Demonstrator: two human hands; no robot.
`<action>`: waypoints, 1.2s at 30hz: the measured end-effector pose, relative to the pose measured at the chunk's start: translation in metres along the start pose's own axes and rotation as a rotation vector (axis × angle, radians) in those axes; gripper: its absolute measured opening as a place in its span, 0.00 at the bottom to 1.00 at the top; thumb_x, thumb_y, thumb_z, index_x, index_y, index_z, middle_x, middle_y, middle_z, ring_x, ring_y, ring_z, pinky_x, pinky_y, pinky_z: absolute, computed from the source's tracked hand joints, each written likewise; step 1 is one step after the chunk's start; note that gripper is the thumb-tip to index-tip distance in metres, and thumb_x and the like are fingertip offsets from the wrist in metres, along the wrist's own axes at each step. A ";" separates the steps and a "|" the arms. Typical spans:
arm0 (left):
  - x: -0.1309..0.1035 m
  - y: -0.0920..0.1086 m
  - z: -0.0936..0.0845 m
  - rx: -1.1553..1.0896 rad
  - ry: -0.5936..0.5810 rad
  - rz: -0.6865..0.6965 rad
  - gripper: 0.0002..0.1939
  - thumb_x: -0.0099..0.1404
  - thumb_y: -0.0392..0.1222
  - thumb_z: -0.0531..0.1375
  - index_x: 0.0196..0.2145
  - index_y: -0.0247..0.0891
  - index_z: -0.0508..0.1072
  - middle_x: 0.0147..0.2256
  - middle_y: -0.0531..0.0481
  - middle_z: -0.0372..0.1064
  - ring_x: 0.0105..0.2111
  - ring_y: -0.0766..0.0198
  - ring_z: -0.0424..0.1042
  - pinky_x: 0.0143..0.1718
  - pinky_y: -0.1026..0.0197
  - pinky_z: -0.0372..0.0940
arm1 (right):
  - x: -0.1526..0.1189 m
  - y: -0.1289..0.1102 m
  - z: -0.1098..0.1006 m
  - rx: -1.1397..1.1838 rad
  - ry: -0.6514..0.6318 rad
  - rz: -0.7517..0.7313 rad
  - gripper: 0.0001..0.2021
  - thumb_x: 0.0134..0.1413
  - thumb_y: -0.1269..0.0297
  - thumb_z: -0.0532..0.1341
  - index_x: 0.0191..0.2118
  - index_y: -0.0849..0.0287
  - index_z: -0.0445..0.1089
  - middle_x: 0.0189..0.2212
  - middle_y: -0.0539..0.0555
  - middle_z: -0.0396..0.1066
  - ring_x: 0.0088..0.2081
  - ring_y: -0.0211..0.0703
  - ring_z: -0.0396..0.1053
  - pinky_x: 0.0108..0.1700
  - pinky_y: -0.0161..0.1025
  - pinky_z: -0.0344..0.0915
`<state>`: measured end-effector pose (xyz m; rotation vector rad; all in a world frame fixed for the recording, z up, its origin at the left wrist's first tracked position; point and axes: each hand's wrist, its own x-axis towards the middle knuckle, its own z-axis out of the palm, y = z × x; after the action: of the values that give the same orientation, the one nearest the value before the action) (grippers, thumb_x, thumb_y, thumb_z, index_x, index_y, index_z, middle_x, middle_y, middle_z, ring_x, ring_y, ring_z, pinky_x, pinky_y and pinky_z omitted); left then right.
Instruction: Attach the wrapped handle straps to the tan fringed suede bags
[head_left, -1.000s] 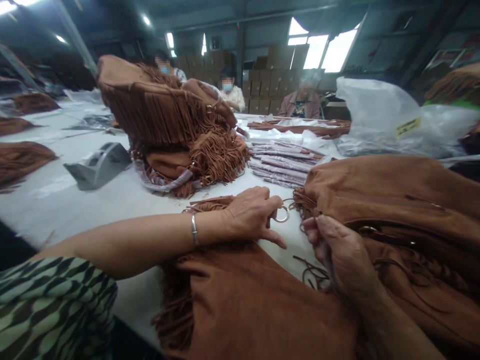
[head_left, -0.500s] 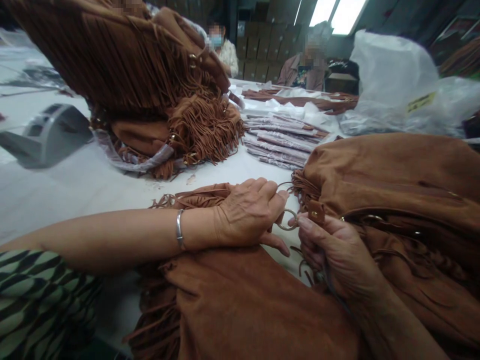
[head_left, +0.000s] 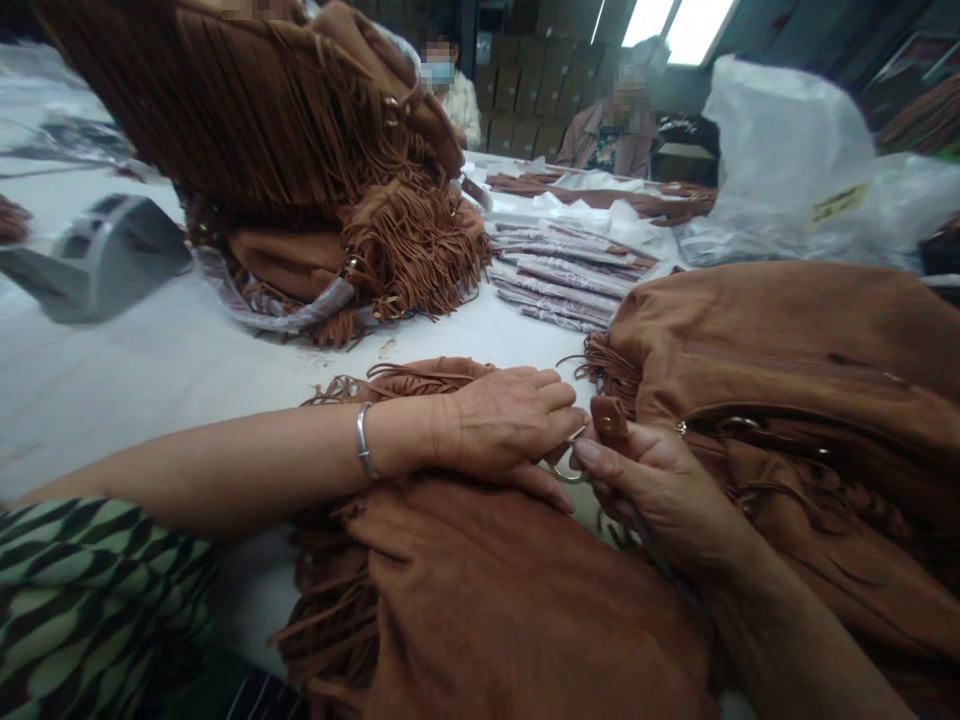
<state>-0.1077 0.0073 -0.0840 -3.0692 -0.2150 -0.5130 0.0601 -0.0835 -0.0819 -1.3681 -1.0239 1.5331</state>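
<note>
A brown suede fringed bag [head_left: 525, 590] lies on the table before me, partly under my left forearm. My left hand [head_left: 510, 420] has its fingers curled at a metal ring [head_left: 570, 474] by the bag's upper edge; the thumb stretches out below. Close against it, my right hand [head_left: 652, 480] pinches the end of a strap with a brown leather tab [head_left: 610, 420] sticking up above the fingers. A small metal piece shows at my right fingertips, touching the ring area. The fingers hide how the two parts meet.
More fringed brown bags are heaped at the back left [head_left: 300, 180], and another bag [head_left: 795, 340] lies at the right. Wrapped straps [head_left: 562, 275] are stacked behind my hands. A grey tape dispenser [head_left: 112, 260] and clear plastic bags [head_left: 795, 170] stand around. Two people sit across the table.
My right hand has moved left, bringing the strap end up against my left fingers. The ring, seen nearly whole before, is now partly covered by the fingers.
</note>
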 end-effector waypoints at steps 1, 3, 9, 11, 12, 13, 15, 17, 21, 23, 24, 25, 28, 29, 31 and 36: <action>0.000 -0.001 0.001 -0.018 0.015 -0.027 0.36 0.59 0.70 0.49 0.40 0.31 0.70 0.35 0.41 0.67 0.35 0.54 0.64 0.36 0.55 0.60 | 0.000 0.002 0.004 0.030 0.060 -0.037 0.18 0.41 0.53 0.70 0.26 0.61 0.65 0.13 0.43 0.55 0.14 0.27 0.48 0.14 0.26 0.44; 0.000 -0.002 0.003 -0.053 0.065 -0.107 0.36 0.59 0.70 0.49 0.41 0.31 0.70 0.36 0.41 0.67 0.36 0.55 0.65 0.37 0.55 0.60 | -0.001 0.008 0.013 0.113 0.211 -0.143 0.17 0.42 0.54 0.70 0.27 0.61 0.66 0.14 0.43 0.57 0.14 0.27 0.50 0.14 0.26 0.46; 0.001 -0.001 0.000 -0.137 0.128 -0.183 0.30 0.62 0.67 0.50 0.41 0.35 0.71 0.35 0.44 0.67 0.36 0.58 0.65 0.37 0.58 0.59 | -0.001 0.018 0.029 0.278 0.411 -0.238 0.16 0.43 0.54 0.70 0.28 0.61 0.68 0.16 0.44 0.60 0.14 0.27 0.54 0.13 0.25 0.48; 0.000 -0.001 -0.004 -0.173 0.097 -0.179 0.29 0.62 0.66 0.51 0.40 0.35 0.71 0.36 0.45 0.67 0.36 0.59 0.64 0.37 0.59 0.59 | -0.002 0.015 0.028 0.279 0.390 -0.230 0.17 0.42 0.54 0.71 0.28 0.61 0.68 0.16 0.44 0.61 0.13 0.26 0.53 0.13 0.25 0.48; 0.000 -0.001 -0.006 -0.186 0.078 -0.172 0.28 0.63 0.65 0.52 0.40 0.35 0.72 0.36 0.45 0.66 0.36 0.60 0.64 0.37 0.59 0.59 | -0.002 0.014 0.027 0.274 0.376 -0.223 0.17 0.41 0.54 0.71 0.28 0.61 0.68 0.16 0.44 0.61 0.13 0.26 0.53 0.13 0.25 0.47; -0.001 -0.001 -0.007 -0.193 0.057 -0.163 0.26 0.63 0.63 0.53 0.40 0.35 0.72 0.36 0.45 0.66 0.35 0.60 0.64 0.37 0.60 0.59 | -0.003 0.012 0.026 0.266 0.361 -0.210 0.17 0.39 0.55 0.72 0.28 0.61 0.68 0.16 0.44 0.61 0.13 0.26 0.53 0.13 0.25 0.47; -0.002 -0.001 -0.009 -0.188 0.026 -0.143 0.24 0.63 0.60 0.55 0.40 0.35 0.72 0.36 0.45 0.66 0.36 0.60 0.63 0.37 0.60 0.59 | -0.005 0.010 0.022 0.230 0.324 -0.178 0.18 0.37 0.56 0.73 0.28 0.61 0.68 0.16 0.44 0.60 0.14 0.26 0.54 0.14 0.25 0.48; -0.004 -0.002 -0.009 -0.173 0.022 -0.132 0.23 0.63 0.59 0.56 0.40 0.36 0.73 0.37 0.44 0.66 0.36 0.60 0.63 0.38 0.59 0.58 | -0.006 0.007 0.016 0.165 0.285 -0.162 0.17 0.37 0.57 0.73 0.28 0.61 0.68 0.15 0.43 0.59 0.14 0.26 0.53 0.15 0.25 0.48; -0.006 -0.004 -0.006 -0.175 0.080 -0.135 0.24 0.62 0.61 0.56 0.39 0.37 0.73 0.37 0.45 0.66 0.36 0.60 0.63 0.38 0.60 0.58 | -0.007 0.004 0.000 0.013 0.196 -0.157 0.20 0.42 0.48 0.69 0.29 0.62 0.69 0.16 0.45 0.60 0.14 0.27 0.52 0.13 0.26 0.46; -0.006 -0.004 -0.006 -0.181 0.106 -0.161 0.25 0.61 0.62 0.56 0.39 0.36 0.74 0.36 0.45 0.67 0.37 0.60 0.63 0.38 0.59 0.58 | -0.006 0.003 -0.007 -0.009 0.196 -0.144 0.23 0.44 0.43 0.66 0.30 0.62 0.70 0.17 0.47 0.62 0.13 0.27 0.51 0.13 0.27 0.45; -0.006 -0.003 -0.006 -0.181 0.110 -0.180 0.25 0.61 0.62 0.56 0.39 0.36 0.74 0.37 0.44 0.67 0.37 0.60 0.63 0.39 0.59 0.58 | -0.005 0.002 -0.009 -0.002 0.214 -0.135 0.23 0.44 0.42 0.65 0.30 0.62 0.70 0.17 0.47 0.62 0.13 0.27 0.52 0.13 0.26 0.45; -0.006 -0.002 -0.007 -0.178 0.106 -0.203 0.25 0.61 0.62 0.56 0.40 0.36 0.74 0.38 0.44 0.67 0.38 0.59 0.63 0.40 0.59 0.58 | -0.005 0.002 -0.011 0.013 0.235 -0.126 0.23 0.44 0.42 0.66 0.30 0.61 0.70 0.16 0.46 0.61 0.13 0.27 0.51 0.13 0.26 0.44; -0.006 0.003 -0.010 -0.180 0.061 -0.289 0.22 0.62 0.60 0.56 0.42 0.39 0.73 0.41 0.44 0.67 0.40 0.58 0.63 0.43 0.56 0.58 | -0.004 0.001 -0.008 0.061 0.230 -0.083 0.20 0.41 0.47 0.69 0.28 0.61 0.69 0.15 0.45 0.58 0.14 0.26 0.50 0.14 0.25 0.44; -0.006 0.005 -0.011 -0.181 0.052 -0.315 0.22 0.63 0.59 0.56 0.43 0.40 0.73 0.43 0.44 0.67 0.42 0.57 0.62 0.44 0.55 0.58 | -0.004 0.002 -0.006 0.069 0.205 -0.062 0.20 0.40 0.49 0.71 0.29 0.62 0.69 0.15 0.44 0.58 0.14 0.26 0.49 0.14 0.25 0.44; -0.007 0.009 -0.014 -0.168 0.040 -0.344 0.21 0.62 0.59 0.57 0.44 0.42 0.73 0.49 0.44 0.64 0.47 0.53 0.60 0.47 0.51 0.57 | -0.005 0.002 -0.001 0.080 0.161 -0.038 0.19 0.39 0.53 0.72 0.30 0.62 0.69 0.16 0.43 0.57 0.15 0.26 0.48 0.14 0.25 0.43; -0.008 0.014 -0.023 -0.123 -0.021 -0.284 0.18 0.63 0.57 0.56 0.42 0.43 0.74 0.54 0.43 0.58 0.51 0.50 0.56 0.51 0.47 0.54 | -0.005 0.005 0.004 0.087 0.122 -0.041 0.18 0.41 0.54 0.71 0.26 0.62 0.66 0.16 0.44 0.58 0.15 0.26 0.48 0.15 0.26 0.43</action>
<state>-0.1205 -0.0086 -0.0645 -3.1806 -0.6510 -0.5217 0.0557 -0.0902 -0.0848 -1.3545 -0.8950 1.4298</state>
